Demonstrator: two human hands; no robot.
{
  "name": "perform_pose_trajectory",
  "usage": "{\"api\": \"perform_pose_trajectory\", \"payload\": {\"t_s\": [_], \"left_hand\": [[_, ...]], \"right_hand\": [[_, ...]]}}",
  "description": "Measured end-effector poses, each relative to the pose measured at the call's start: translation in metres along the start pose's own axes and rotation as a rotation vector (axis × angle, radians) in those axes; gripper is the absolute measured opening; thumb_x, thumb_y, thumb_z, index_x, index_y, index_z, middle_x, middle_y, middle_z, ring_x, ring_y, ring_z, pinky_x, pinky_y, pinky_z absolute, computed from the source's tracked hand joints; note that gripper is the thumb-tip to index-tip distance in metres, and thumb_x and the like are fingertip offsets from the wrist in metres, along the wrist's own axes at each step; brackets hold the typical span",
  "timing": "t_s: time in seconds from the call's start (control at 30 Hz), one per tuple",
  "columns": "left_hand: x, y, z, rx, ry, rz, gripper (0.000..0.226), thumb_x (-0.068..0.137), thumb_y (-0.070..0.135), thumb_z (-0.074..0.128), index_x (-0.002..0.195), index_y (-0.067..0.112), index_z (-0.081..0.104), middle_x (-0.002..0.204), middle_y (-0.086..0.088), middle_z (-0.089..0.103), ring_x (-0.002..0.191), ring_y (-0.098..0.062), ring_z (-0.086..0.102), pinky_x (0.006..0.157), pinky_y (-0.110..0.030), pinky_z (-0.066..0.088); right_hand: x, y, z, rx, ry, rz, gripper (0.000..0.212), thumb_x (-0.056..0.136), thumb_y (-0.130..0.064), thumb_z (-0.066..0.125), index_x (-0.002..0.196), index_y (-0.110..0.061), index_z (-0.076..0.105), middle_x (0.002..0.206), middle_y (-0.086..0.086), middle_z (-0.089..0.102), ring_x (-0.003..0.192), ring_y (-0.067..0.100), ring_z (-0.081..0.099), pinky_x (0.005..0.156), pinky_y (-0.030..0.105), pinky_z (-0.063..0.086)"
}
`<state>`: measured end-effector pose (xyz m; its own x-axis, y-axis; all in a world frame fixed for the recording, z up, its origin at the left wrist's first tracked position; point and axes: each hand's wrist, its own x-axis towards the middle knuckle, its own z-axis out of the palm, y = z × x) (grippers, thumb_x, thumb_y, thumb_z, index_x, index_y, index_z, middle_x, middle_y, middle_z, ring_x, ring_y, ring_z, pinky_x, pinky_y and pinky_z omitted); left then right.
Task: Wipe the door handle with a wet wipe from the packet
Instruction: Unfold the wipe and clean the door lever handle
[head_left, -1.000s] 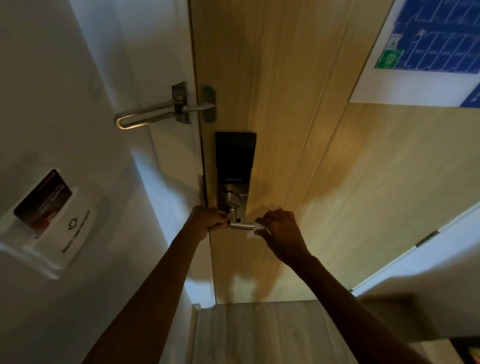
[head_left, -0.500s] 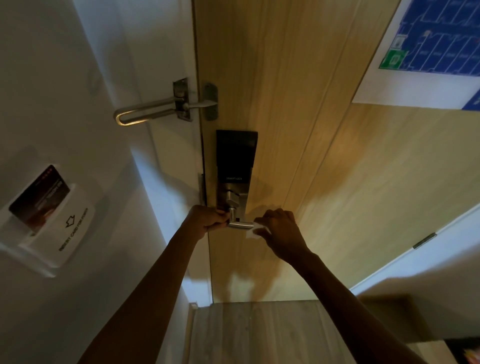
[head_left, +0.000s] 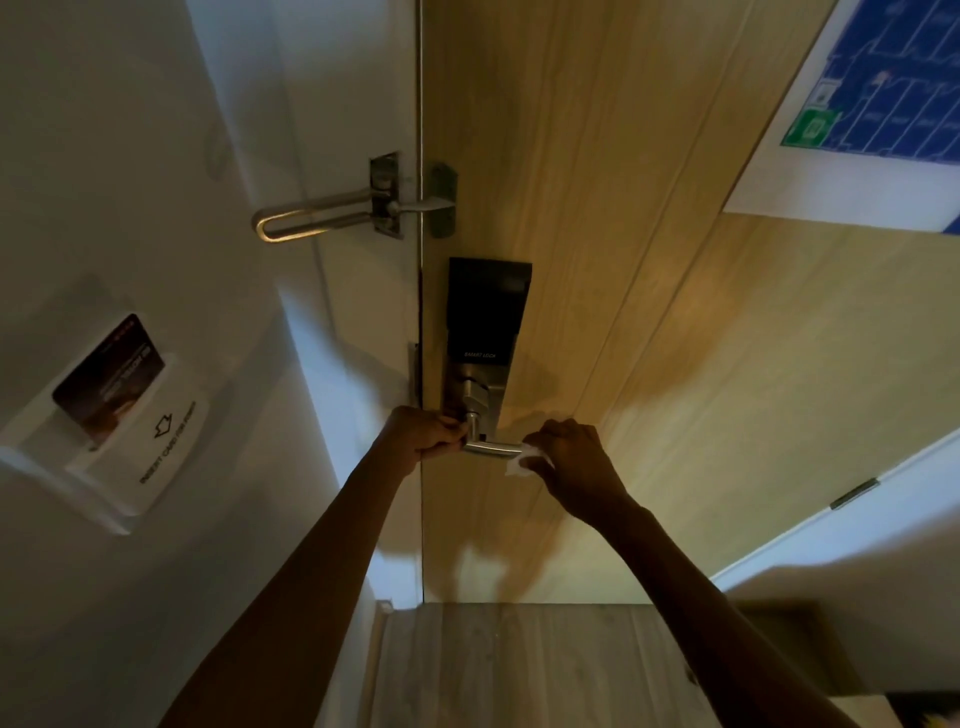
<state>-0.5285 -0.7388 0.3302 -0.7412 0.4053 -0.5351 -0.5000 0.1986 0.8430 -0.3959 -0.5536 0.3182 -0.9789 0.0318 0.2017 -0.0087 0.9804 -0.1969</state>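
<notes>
Wipe (head_left: 521, 459) pinched in the right hand (head_left: 576, 462), fingers closed on it, white wad pressed against the free end of the door handle (head_left: 493, 448). Left hand (head_left: 423, 433) is curled shut at the pivot end of the same lever, just below the lock plate (head_left: 483, 332); whether it grips the lever itself or something tucked in the fist cannot be made out. Handle sits roughly level, bare metal visible between the two hands.

Step in hand, as judged: the wiping proper, with the wipe working the lever's tip. Middle stretch and pivot end look uncovered. Next move calls for sliding the wad inward along the lever toward the left hand, wrapped round the bar so underside and back get contact; the left hand would need to shift off the pivot end for that part to be reached. Light pressure should be enough; too much would turn the lever down.

Outward: wooden door (head_left: 597, 208) closed against the white frame, swing-bar latch (head_left: 322, 213) above the lock, key-card holder (head_left: 130, 410) on the wall to the left with a card in it, blue evacuation plan (head_left: 883, 93) on the door at upper right. Packet not in view.

Against the frame a second ago: both hands at much the same stations; more of the wipe shows below the right hand's fingers now, and the camera has tipped slightly.
</notes>
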Motion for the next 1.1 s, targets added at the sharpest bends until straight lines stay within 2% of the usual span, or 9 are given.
{"api": "perform_pose_trajectory", "payload": {"t_s": [0.1, 0.17, 0.3, 0.43, 0.53, 0.63, 0.77, 0.93, 1.1], "left_hand": [[0.002, -0.001, -0.002, 0.005, -0.009, 0.010, 0.008, 0.078, 0.002, 0.072, 0.072, 0.007, 0.071, 0.074, -0.008, 0.072, 0.071, -0.018, 0.069, 0.100, -0.039, 0.048], [0.002, -0.002, -0.002, -0.001, -0.022, 0.025, 0.004, 0.079, 0.002, 0.071, 0.077, 0.005, 0.070, 0.077, -0.009, 0.072, 0.075, -0.018, 0.068, 0.094, -0.033, 0.051], [0.001, -0.002, -0.003, -0.004, -0.035, 0.062, 0.007, 0.079, 0.002, 0.070, 0.085, 0.004, 0.070, 0.090, -0.013, 0.071, 0.066, -0.010, 0.071, 0.083, -0.028, 0.054], [-0.003, -0.002, -0.002, -0.081, -0.056, 0.061, 0.008, 0.080, -0.001, 0.069, 0.087, 0.002, 0.068, 0.091, -0.013, 0.069, 0.081, -0.017, 0.067, 0.072, -0.022, 0.058], [-0.003, -0.005, -0.002, -0.073, -0.044, 0.075, 0.010, 0.079, 0.001, 0.071, 0.089, 0.001, 0.069, 0.092, -0.015, 0.070, 0.076, -0.015, 0.070, 0.079, -0.024, 0.057], [-0.001, -0.004, -0.003, -0.051, -0.047, 0.077, 0.005, 0.080, 0.000, 0.069, 0.084, 0.003, 0.068, 0.086, -0.011, 0.070, 0.064, -0.008, 0.071, 0.073, -0.020, 0.057], [0.003, -0.003, -0.005, -0.046, -0.049, 0.069, 0.013, 0.078, 0.001, 0.071, 0.091, 0.001, 0.069, 0.096, -0.013, 0.071, 0.076, -0.014, 0.070, 0.077, -0.023, 0.057], [0.006, -0.005, -0.007, -0.030, -0.048, 0.067, 0.023, 0.078, 0.002, 0.071, 0.101, -0.002, 0.068, 0.104, -0.018, 0.070, 0.082, -0.018, 0.071, 0.075, -0.023, 0.059], [0.006, -0.005, -0.008, -0.040, -0.057, 0.057, 0.018, 0.079, 0.001, 0.070, 0.097, -0.001, 0.069, 0.096, -0.015, 0.071, 0.067, -0.010, 0.073, 0.067, -0.020, 0.060]], "right_hand": [[0.003, -0.017, 0.009, -0.052, 0.020, -0.004, 0.023, 0.087, -0.024, 0.067, 0.108, -0.015, 0.067, 0.099, 0.008, 0.067, 0.096, 0.027, 0.061, 0.091, 0.042, 0.042], [0.001, -0.017, 0.008, -0.071, 0.042, -0.028, 0.023, 0.085, -0.023, 0.069, 0.107, -0.014, 0.068, 0.099, 0.008, 0.068, 0.097, 0.028, 0.062, 0.091, 0.043, 0.043], [-0.006, 0.005, -0.006, -0.086, 0.065, -0.039, 0.022, 0.086, -0.025, 0.069, 0.106, -0.015, 0.068, 0.097, 0.006, 0.069, 0.093, 0.027, 0.063, 0.089, 0.041, 0.043], [-0.007, 0.014, -0.009, -0.092, 0.043, -0.071, 0.020, 0.087, -0.025, 0.068, 0.105, -0.016, 0.069, 0.096, 0.004, 0.069, 0.091, 0.025, 0.061, 0.087, 0.038, 0.042], [-0.008, 0.019, -0.011, -0.006, 0.012, -0.049, 0.021, 0.089, -0.024, 0.066, 0.108, -0.014, 0.068, 0.096, 0.006, 0.068, 0.089, 0.024, 0.058, 0.082, 0.036, 0.044], [-0.010, 0.021, -0.012, 0.001, 0.020, -0.052, 0.019, 0.085, -0.013, 0.070, 0.103, -0.010, 0.068, 0.089, 0.009, 0.068, 0.085, 0.025, 0.058, 0.074, 0.035, 0.047], [-0.008, 0.018, -0.007, -0.100, 0.043, -0.069, 0.015, 0.082, -0.012, 0.072, 0.097, -0.011, 0.070, 0.082, 0.008, 0.067, 0.081, 0.026, 0.058, 0.068, 0.032, 0.046], [-0.007, 0.017, -0.005, -0.140, 0.064, -0.102, 0.017, 0.079, -0.013, 0.076, 0.094, -0.010, 0.070, 0.082, 0.008, 0.067, 0.079, 0.027, 0.058, 0.070, 0.035, 0.048], [-0.001, 0.008, 0.000, -0.144, 0.046, -0.179, 0.026, 0.077, -0.012, 0.076, 0.102, -0.010, 0.069, 0.088, 0.008, 0.069, 0.083, 0.027, 0.060, 0.073, 0.036, 0.048]]}}
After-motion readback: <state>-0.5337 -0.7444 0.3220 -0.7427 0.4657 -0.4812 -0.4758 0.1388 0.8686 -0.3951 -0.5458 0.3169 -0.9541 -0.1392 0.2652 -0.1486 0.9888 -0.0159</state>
